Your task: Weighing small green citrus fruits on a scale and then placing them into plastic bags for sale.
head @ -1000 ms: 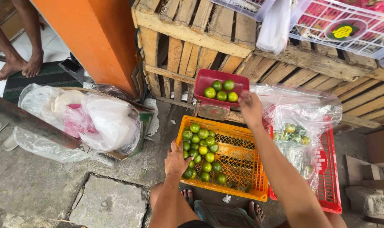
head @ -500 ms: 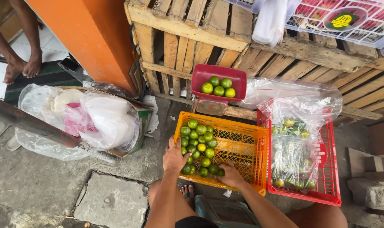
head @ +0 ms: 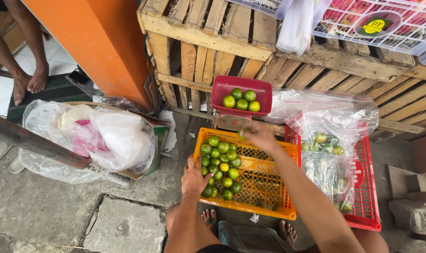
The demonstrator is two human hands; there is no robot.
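Observation:
My left hand (head: 195,178) rests on the near left rim of an orange plastic crate (head: 269,180) that holds several green limes (head: 221,164) piled on its left side. My right hand (head: 258,135) is raised over the crate's far edge, closed around a green lime (head: 241,134), just below a red scale pan (head: 241,95) that holds several limes. The pan stands against a wooden pallet crate (head: 208,42).
A red crate (head: 366,187) to the right holds clear bags of limes (head: 329,154). Plastic bags in a carton (head: 100,133) lie at the left by an orange pillar (head: 105,47). Another person's bare feet (head: 30,79) stand at the far left. My feet (head: 208,218) are below the crate.
My right hand picked a lime from the orange crate's near side and has lifted it toward the red scale pan. My left hand stayed on the crate rim.

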